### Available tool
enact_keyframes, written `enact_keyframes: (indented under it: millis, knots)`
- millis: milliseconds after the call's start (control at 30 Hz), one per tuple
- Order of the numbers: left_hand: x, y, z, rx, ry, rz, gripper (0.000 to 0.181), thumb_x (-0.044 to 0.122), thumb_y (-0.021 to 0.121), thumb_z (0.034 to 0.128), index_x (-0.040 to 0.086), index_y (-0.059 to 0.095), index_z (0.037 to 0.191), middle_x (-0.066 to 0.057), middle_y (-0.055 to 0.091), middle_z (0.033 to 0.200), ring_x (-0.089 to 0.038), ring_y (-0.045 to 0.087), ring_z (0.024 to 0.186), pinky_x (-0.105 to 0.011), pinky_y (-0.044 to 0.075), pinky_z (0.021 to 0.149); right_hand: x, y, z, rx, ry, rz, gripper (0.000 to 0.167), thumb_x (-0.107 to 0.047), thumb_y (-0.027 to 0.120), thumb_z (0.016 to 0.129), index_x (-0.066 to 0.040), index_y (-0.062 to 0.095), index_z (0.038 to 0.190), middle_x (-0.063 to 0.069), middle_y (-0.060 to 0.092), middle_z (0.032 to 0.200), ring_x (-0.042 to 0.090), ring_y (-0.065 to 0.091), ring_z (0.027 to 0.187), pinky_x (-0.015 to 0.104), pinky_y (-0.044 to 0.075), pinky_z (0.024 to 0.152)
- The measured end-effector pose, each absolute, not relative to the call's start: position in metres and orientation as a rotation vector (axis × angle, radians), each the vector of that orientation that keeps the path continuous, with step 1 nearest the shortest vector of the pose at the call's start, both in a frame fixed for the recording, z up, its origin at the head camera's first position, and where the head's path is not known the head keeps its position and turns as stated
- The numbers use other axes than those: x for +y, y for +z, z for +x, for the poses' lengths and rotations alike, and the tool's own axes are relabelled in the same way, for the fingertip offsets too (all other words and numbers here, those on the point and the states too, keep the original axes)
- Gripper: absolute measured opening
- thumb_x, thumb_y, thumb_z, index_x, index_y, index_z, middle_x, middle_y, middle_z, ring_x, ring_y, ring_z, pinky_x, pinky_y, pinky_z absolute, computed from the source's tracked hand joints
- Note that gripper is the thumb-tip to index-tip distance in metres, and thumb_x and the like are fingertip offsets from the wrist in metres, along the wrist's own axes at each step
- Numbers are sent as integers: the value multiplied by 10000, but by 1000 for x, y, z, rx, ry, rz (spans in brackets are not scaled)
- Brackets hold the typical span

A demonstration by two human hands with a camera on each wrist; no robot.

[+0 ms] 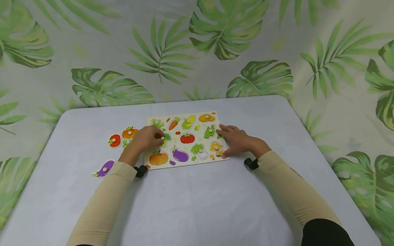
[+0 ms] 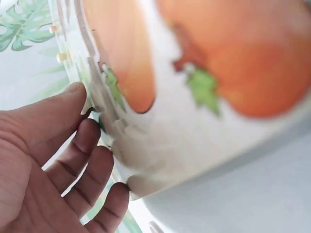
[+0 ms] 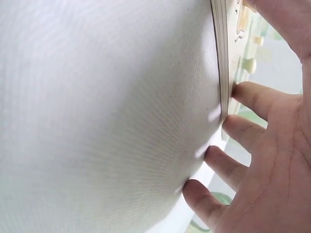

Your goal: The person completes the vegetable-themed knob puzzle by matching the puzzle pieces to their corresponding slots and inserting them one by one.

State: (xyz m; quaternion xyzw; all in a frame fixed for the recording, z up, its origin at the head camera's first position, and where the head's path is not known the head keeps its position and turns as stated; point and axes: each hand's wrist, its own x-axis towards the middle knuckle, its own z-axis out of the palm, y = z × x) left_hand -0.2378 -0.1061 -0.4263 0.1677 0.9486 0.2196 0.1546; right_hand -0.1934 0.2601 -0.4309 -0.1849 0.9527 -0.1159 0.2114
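Observation:
A cream puzzle board [image 1: 194, 164] printed with vegetables lies on the table. At its left part my left hand [image 1: 145, 139] pinches the small knob of a broccoli piece [image 1: 167, 137] with thumb and index finger; in the left wrist view, the left hand [image 2: 63, 160] has its other fingertips close to the board [image 2: 160, 170]. My right hand [image 1: 238, 139] rests at the board's right edge with its fingers spread. From the right wrist, the right hand [image 3: 272, 141] shows its fingertips along the board's side [image 3: 222, 63]. Whether the broccoli piece is seated or lifted I cannot tell.
Left of the board lie loose knobbed pieces: a red tomato [image 1: 114, 140], an orange pumpkin [image 1: 129, 132], a purple eggplant [image 1: 105, 169] and a green piece [image 1: 126, 143] partly behind my left hand. A leaf-patterned cloth [image 1: 184, 51] hangs behind the white table [image 1: 197, 201].

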Motion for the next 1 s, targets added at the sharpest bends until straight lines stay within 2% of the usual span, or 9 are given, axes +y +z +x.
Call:
enact_keyframes:
  millis: [300, 467, 600, 1000]
  knots:
    - [-113, -421, -235, 2672, 653, 568, 382, 203, 657, 916, 73, 665, 1275, -106, 665, 1115, -263, 563, 992, -443, 502, 957, 260, -430, -196, 2645, -327, -502, 1055, -484, 828, 756, -167, 257, 1584, 115, 115, 1684, 405, 138, 1532, 711, 254, 1137]
    - [-129, -418, -230, 2681, 667, 556, 398, 215, 632, 936, 71, 640, 1307, -119, 655, 1225, -285, 591, 1086, -486, 501, 1012, 260, -430, -195, 2644, -328, -503, 1060, -492, 827, 753, -162, 257, 1583, 123, 118, 1682, 408, 142, 1530, 713, 259, 1133]
    - [-152, -412, -224, 2735, 661, 528, 386, 232, 612, 962, 67, 634, 1311, -133, 634, 1288, -323, 589, 1155, -516, 501, 1004, 260, -429, -195, 2650, -328, -514, 1058, -491, 828, 752, -155, 263, 1581, 129, 128, 1680, 411, 147, 1528, 713, 268, 1127]
    - [-220, -391, -216, 2876, 646, 481, 361, 185, 614, 957, -13, 650, 1256, -221, 649, 1221, -371, 611, 1058, -556, 515, 924, 261, -432, -195, 2643, -335, -527, 1047, -489, 823, 759, -155, 266, 1581, 124, 120, 1682, 417, 143, 1527, 722, 254, 1126]
